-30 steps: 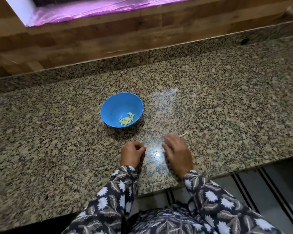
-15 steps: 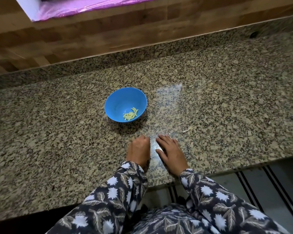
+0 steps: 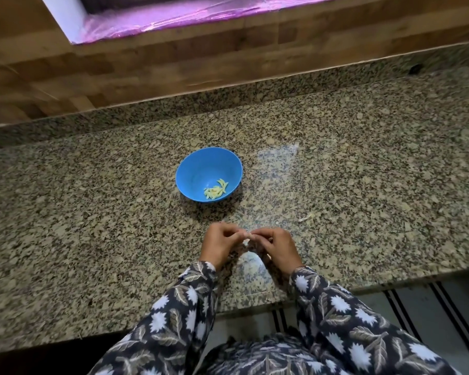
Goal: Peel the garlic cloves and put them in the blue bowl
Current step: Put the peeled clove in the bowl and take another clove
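My left hand (image 3: 220,243) and right hand (image 3: 278,246) both pinch one garlic clove (image 3: 246,239), lower centre. Small, light, probably slippery; I'd grip its ends.

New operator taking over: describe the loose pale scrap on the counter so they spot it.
On the granite counter, find the blue bowl. Right of it, nearer the person, near the right hand, lies the pale scrap. Unlike the yellowish pieces in the bowl, it lies alone on stone.

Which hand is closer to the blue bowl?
The left hand. It is just on the near side of the blue bowl; the right hand is beside it, further to the right. Both pinch a small garlic clove between them.
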### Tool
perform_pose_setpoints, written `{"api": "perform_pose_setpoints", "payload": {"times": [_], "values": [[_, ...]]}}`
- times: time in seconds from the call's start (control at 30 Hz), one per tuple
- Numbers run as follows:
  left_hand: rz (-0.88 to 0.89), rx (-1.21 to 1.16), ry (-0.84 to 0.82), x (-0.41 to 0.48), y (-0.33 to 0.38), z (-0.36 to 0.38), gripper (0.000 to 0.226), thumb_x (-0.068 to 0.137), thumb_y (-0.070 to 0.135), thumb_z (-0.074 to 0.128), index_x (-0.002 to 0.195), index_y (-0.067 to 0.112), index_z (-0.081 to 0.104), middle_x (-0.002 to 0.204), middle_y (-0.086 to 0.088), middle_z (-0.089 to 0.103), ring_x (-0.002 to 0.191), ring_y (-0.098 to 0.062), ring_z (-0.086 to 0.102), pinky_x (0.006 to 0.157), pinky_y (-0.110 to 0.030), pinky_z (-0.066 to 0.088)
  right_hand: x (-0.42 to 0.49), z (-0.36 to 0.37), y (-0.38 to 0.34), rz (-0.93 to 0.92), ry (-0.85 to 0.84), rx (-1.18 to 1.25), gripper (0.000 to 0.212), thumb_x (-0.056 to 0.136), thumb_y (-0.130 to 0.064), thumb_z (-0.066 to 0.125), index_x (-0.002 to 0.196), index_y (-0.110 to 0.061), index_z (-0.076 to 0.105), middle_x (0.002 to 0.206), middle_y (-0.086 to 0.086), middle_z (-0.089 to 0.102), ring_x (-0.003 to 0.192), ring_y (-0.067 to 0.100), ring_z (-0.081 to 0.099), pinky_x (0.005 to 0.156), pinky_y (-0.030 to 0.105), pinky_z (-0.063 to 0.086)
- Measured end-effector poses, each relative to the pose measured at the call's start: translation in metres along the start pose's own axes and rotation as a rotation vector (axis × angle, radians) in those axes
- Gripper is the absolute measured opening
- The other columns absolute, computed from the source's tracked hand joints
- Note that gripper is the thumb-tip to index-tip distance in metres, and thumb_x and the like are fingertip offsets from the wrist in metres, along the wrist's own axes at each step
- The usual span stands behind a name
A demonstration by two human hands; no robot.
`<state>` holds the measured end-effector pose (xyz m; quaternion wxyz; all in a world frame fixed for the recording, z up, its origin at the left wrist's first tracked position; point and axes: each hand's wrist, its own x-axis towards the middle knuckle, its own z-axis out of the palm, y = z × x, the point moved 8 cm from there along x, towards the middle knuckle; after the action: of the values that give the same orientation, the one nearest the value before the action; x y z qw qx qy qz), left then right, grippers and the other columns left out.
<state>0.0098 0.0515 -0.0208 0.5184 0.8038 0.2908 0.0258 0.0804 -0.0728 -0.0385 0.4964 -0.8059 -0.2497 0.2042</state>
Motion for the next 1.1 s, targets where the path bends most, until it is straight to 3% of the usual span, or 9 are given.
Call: {"api": "perform_pose_setpoints", "payload": {"times": [0.23, 0.37, 0.5, 0.57, 0.63, 0.77, 0.83, 0.97, 1.1], "values": [[0.251, 0.421, -0.041, -0.006, 0.020, 0.001, 0.014, 0.090, 0.019, 0.061, 0.094, 0.011, 0.072, 0.087, -0.002, 0.070, 0.078, -0.014, 0.063, 0.074, -0.025, 0.051, 0.009, 0.004, -0.002, 0.036, -0.158, 0.131, 0.013, 0.079, -0.011, 0.071, 0.092, -0.010, 0.073, 0.081, 0.002, 0.072, 0.070, 0.003, 0.065, 0.068, 0.014, 0.051], [0.338, 0.529, -0.107, -0.010, 0.026, 0.007, 0.016, 0.092, 0.015, 0.054, 0.091, 0.007, 0.069, 0.081, -0.004, 0.065, 0.072, -0.015, 0.058, 0.070, -0.026, 0.052, 0.008, -0.002, -0.018, -0.169, -0.085, -0.196, 0.021, 0.078, -0.017, 0.072, 0.098, -0.010, 0.072, 0.089, 0.002, 0.073, 0.076, 0.008, 0.064, 0.072, 0.018, 0.052], [-0.023, 0.119, -0.185, -0.003, 0.000, 0.005, 0.015, 0.089, 0.014, 0.061, 0.082, 0.003, 0.070, 0.059, 0.009, 0.060, 0.051, -0.001, 0.051, 0.049, -0.010, 0.037, -0.003, -0.001, -0.045, -0.463, -0.055, -0.447, 0.018, 0.081, -0.018, 0.067, 0.096, -0.009, 0.072, 0.080, 0.008, 0.073, 0.068, 0.021, 0.064, 0.059, 0.031, 0.054], [-0.308, -0.335, -0.300, -0.009, -0.015, 0.012, 0.013, 0.087, 0.006, 0.060, 0.079, -0.001, 0.068, 0.058, 0.003, 0.061, 0.050, -0.004, 0.053, 0.048, -0.012, 0.041, -0.006, -0.002, -0.056, -0.580, -0.031, -0.504, 0.015, 0.077, -0.016, 0.069, 0.090, -0.008, 0.073, 0.073, 0.007, 0.072, 0.061, 0.020, 0.063, 0.048, 0.030, 0.053], [-0.406, -0.518, -0.349, -0.015, -0.018, 0.015, 0.012, 0.087, 0.004, 0.058, 0.079, -0.001, 0.066, 0.064, -0.004, 0.062, 0.055, -0.011, 0.054, 0.051, -0.016, 0.044, -0.006, 0.000, -0.060, -0.625, -0.041, -0.544, 0.015, 0.076, -0.015, 0.072, 0.089, -0.009, 0.074, 0.072, 0.005, 0.072, 0.059, 0.017, 0.062, 0.048, 0.023, 0.050], [0.113, 0.145, -0.136, -0.004, 0.006, -0.001, 0.017, 0.089, 0.015, 0.061, 0.093, 0.001, 0.069, 0.081, -0.008, 0.067, 0.072, -0.016, 0.057, 0.067, -0.028, 0.049, 0.011, 0.001, -0.023, -0.059, -0.151, -0.102, 0.019, 0.083, -0.019, 0.067, 0.098, -0.009, 0.072, 0.082, 0.009, 0.071, 0.067, 0.023, 0.060, 0.061, 0.029, 0.048], [0.230, 0.167, -0.020, -0.006, 0.016, -0.006, 0.015, 0.087, 0.018, 0.064, 0.095, 0.007, 0.070, 0.086, -0.003, 0.069, 0.078, -0.013, 0.062, 0.074, -0.025, 0.050, 0.012, 0.002, -0.009, 0.168, -0.146, 0.293, 0.019, 0.082, -0.009, 0.066, 0.096, 0.003, 0.070, 0.080, 0.019, 0.069, 0.063, 0.024, 0.058, 0.061, 0.031, 0.047], [0.206, -0.023, 0.104, -0.007, 0.013, -0.012, 0.004, 0.082, 0.016, 0.070, 0.083, 0.014, 0.073, 0.074, 0.007, 0.069, 0.066, 0.001, 0.060, 0.062, -0.014, 0.048, 0.010, 0.001, -0.010, 0.185, -0.072, 0.379, 0.017, 0.083, -0.001, 0.062, 0.094, 0.011, 0.068, 0.070, 0.006, 0.066, 0.050, -0.001, 0.058, 0.053, 0.011, 0.045], [0.196, 0.018, 0.099, -0.006, 0.010, -0.010, 0.006, 0.082, 0.010, 0.069, 0.085, 0.012, 0.074, 0.076, 0.003, 0.070, 0.064, 0.000, 0.061, 0.062, -0.011, 0.048, 0.007, 0.001, 0.001, 0.222, -0.020, 0.344, 0.016, 0.082, -0.004, 0.066, 0.093, 0.006, 0.070, 0.071, 0.007, 0.068, 0.059, 0.008, 0.061, 0.063, 0.024, 0.051]]}}
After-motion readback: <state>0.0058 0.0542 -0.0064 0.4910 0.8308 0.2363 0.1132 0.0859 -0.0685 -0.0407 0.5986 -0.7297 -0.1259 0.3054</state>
